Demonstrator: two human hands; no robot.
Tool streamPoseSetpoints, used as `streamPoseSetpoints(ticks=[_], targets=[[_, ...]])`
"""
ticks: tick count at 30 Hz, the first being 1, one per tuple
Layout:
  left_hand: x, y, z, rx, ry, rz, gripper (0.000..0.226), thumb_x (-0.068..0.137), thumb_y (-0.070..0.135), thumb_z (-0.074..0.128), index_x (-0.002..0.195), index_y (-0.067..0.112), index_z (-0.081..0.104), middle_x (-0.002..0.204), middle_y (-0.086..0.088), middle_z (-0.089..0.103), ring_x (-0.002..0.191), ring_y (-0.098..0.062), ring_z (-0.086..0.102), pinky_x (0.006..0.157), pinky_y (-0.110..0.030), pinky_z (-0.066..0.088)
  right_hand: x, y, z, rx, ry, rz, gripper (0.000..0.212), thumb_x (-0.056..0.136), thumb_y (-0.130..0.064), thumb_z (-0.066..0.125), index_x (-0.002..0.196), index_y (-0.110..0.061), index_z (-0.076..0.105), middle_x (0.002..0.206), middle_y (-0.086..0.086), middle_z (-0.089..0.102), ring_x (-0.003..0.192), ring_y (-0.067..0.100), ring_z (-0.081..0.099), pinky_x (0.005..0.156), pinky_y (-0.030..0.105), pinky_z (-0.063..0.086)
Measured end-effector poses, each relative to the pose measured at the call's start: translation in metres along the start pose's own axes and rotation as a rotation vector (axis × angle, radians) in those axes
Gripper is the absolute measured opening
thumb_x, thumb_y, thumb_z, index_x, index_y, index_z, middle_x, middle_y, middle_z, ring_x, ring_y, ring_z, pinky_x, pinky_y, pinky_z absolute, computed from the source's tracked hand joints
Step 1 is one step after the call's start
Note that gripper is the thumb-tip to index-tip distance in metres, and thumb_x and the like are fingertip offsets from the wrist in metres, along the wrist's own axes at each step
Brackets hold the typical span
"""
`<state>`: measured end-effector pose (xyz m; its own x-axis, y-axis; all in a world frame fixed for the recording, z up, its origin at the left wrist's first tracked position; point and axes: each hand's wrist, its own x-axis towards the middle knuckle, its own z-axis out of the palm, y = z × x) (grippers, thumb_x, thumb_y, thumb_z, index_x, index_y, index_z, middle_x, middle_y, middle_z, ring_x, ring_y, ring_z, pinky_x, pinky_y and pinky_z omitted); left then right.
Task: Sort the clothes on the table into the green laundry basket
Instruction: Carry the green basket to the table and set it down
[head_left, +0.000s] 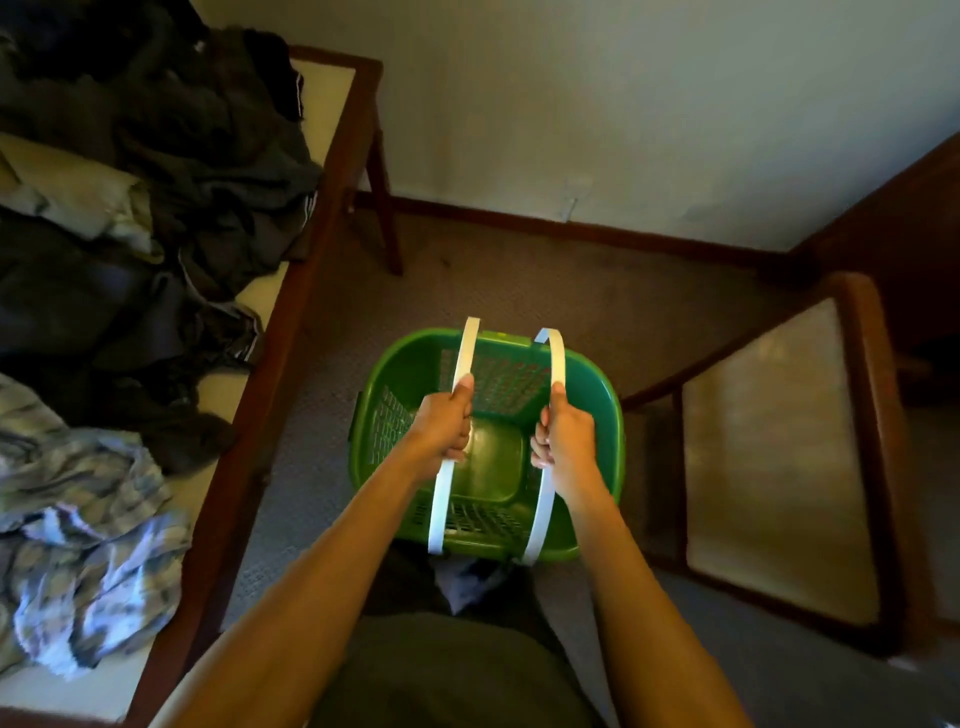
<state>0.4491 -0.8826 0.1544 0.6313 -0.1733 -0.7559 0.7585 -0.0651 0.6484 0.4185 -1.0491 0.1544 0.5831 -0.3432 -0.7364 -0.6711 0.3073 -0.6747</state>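
Note:
The green laundry basket (592, 387) hangs in front of me over the carpet, and nothing lies inside it. Two white handles arch over it. My left hand (444, 426) is shut on the left white handle (464, 358). My right hand (566, 434) is shut on the right white handle (557, 358). On the table (270, 332) at my left lies a heap of dark clothes (156, 156), with a pale garment (78, 192) among them and a checked blue-grey garment (78, 530) nearer to me.
A second wood-framed table (774, 457) stands at my right, close to the basket. Grey carpet (519, 291) runs between the two tables up to the white wall and its dark skirting board. My legs are below the basket.

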Motion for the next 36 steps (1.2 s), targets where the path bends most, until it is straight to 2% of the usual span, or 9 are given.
streamPoseSetpoints(ticks=[11, 20, 30, 36], targets=[[0.156, 0.155, -0.020, -0.014, -0.034, -0.002, 0.046, 0.101, 0.054, 0.046, 0.069, 0.021, 0.042, 0.048, 0.006, 0.032, 0.036, -0.008, 0.027, 0.040, -0.019, 0.020, 0.137, -0.139, 0.081, -0.067, 0.020, -0.067, 0.047, 0.102, -0.050, 0.044, 0.067, -0.018, 0.049, 0.050, -0.003, 0.038, 0.039, 0.013, 0.032, 0.039, 0.025, 0.027], [0.254, 0.256, -0.015, 0.019, -0.008, -0.017, 0.047, 0.100, 0.055, 0.046, 0.069, 0.019, 0.043, 0.045, 0.008, 0.032, 0.035, -0.008, 0.027, 0.040, -0.021, 0.024, 0.231, -0.237, 0.119, -0.105, 0.022, -0.026, 0.046, 0.101, -0.052, 0.045, 0.070, -0.018, 0.049, 0.053, -0.005, 0.037, 0.040, 0.012, 0.033, 0.039, 0.025, 0.029], [0.344, 0.306, 0.006, 0.035, 0.141, -0.064, 0.044, 0.099, 0.053, 0.052, 0.072, 0.018, 0.048, 0.050, 0.005, 0.039, 0.040, -0.011, 0.033, 0.044, -0.024, 0.030, 0.324, -0.302, 0.123, -0.109, -0.071, 0.137, 0.049, 0.101, -0.054, 0.043, 0.069, -0.017, 0.046, 0.053, -0.003, 0.035, 0.042, 0.014, 0.029, 0.043, 0.028, 0.025], [0.379, 0.301, 0.002, 0.087, 0.121, -0.090, 0.042, 0.100, 0.050, 0.052, 0.077, 0.014, 0.052, 0.054, 0.000, 0.044, 0.043, -0.016, 0.042, 0.047, -0.029, 0.038, 0.365, -0.301, 0.118, -0.089, -0.076, 0.181, 0.046, 0.101, -0.050, 0.046, 0.071, -0.015, 0.050, 0.050, -0.006, 0.036, 0.039, 0.012, 0.030, 0.041, 0.027, 0.027]])
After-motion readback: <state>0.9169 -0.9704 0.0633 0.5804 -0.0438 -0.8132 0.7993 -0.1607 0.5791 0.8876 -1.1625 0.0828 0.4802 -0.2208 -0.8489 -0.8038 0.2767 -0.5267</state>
